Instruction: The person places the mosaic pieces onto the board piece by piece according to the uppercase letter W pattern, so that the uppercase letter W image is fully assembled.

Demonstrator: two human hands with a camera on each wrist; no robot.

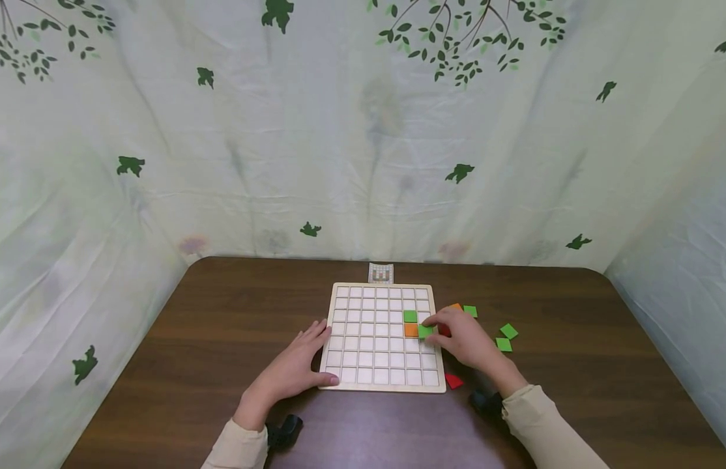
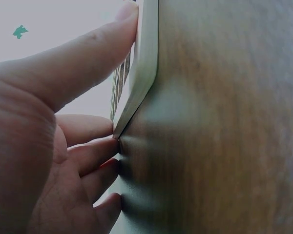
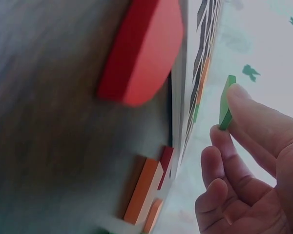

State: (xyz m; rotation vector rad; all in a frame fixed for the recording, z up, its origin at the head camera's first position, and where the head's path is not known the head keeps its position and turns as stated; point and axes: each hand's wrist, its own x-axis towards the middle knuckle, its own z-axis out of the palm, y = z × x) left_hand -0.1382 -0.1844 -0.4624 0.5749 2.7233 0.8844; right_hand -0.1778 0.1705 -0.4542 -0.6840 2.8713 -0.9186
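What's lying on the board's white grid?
A green tile and an orange tile; the right hand pinches a second green tile above the board. Whatever lies beneath these tiles can't be seen.

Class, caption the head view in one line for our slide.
Left hand touches a pale wooden grid board; right hand pinches a flat green square tile above it.

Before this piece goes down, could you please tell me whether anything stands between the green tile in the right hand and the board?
Nothing visible does: the right hand pinches the green tile off the board, and the right wrist view shows only open space between them.
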